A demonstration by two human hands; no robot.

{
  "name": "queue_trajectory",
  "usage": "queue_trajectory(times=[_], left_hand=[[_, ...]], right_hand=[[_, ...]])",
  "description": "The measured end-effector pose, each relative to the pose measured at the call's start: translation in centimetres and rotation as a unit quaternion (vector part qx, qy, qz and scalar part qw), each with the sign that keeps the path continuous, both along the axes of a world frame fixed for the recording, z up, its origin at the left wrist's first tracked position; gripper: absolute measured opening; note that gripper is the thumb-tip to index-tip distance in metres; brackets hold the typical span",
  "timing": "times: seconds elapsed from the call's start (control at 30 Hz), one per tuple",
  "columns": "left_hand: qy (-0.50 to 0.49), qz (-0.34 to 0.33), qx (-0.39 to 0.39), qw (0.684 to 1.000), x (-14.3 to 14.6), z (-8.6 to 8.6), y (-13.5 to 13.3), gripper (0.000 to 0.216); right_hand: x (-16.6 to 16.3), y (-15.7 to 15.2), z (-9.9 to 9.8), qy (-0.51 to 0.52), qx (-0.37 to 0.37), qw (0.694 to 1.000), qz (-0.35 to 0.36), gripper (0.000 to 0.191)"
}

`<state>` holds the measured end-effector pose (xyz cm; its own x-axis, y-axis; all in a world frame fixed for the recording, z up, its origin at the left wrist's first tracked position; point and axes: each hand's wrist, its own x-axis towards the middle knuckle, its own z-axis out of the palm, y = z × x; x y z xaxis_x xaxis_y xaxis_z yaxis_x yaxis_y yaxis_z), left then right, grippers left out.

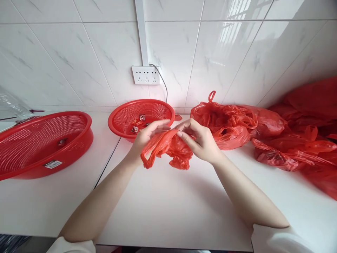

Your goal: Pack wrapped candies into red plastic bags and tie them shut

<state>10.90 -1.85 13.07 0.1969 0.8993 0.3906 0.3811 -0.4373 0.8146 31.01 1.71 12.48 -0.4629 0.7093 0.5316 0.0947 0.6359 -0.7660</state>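
Observation:
A crumpled red plastic bag hangs between my two hands, held above the white table. My right hand pinches the bag's upper edge between thumb and fingers. On the other side, my left hand is closed on the bag, its fingers partly hidden behind the plastic. Just behind my hands stands a round red plastic basket with a perforated wall, holding several small wrapped pieces. My left hand overlaps the basket's front rim in the view.
A larger red basket stands at the left with a small dark item inside. Filled red bags and more red bags are heaped at the right. A wall socket has a cable running down behind the basket.

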Motion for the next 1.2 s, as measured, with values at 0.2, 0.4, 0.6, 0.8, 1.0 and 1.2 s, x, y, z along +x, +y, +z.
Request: queue_trajectory(times=[0.2,0.4,0.6,0.8,1.0,1.2], left_hand=[[-0.094,0.051,-0.016,0.994,-1.9,0.6,0.7,0.019],[-0.115,-0.013,-0.070,0.991,-3.8,2.0,0.6,0.030],[0.102,-0.051,-0.144,0.983,-7.2,4.2,0.0,0.022],[0.234,0.134,-0.001,0.963,-7.4,5.3,-1.6,0.032],[0.323,0.155,0.240,0.902,-0.8,3.4,-3.5,0.018],[0.445,-0.007,0.295,0.846,1.3,0.0,-2.4,0.019]], right_hand=[[0.4,1.1,-0.8,-0.016,-0.141,0.980,0.136,0.041],[2.9,1.6,0.9,-0.170,-0.100,0.965,0.173,0.014],[5.9,1.7,2.6,-0.349,-0.051,0.930,0.099,0.019],[5.9,1.8,2.1,-0.400,-0.048,0.913,0.066,0.025],[4.6,1.2,1.6,-0.428,-0.053,0.897,0.094,0.034],[4.6,0.5,2.6,-0.376,-0.052,0.919,0.102,0.031]])
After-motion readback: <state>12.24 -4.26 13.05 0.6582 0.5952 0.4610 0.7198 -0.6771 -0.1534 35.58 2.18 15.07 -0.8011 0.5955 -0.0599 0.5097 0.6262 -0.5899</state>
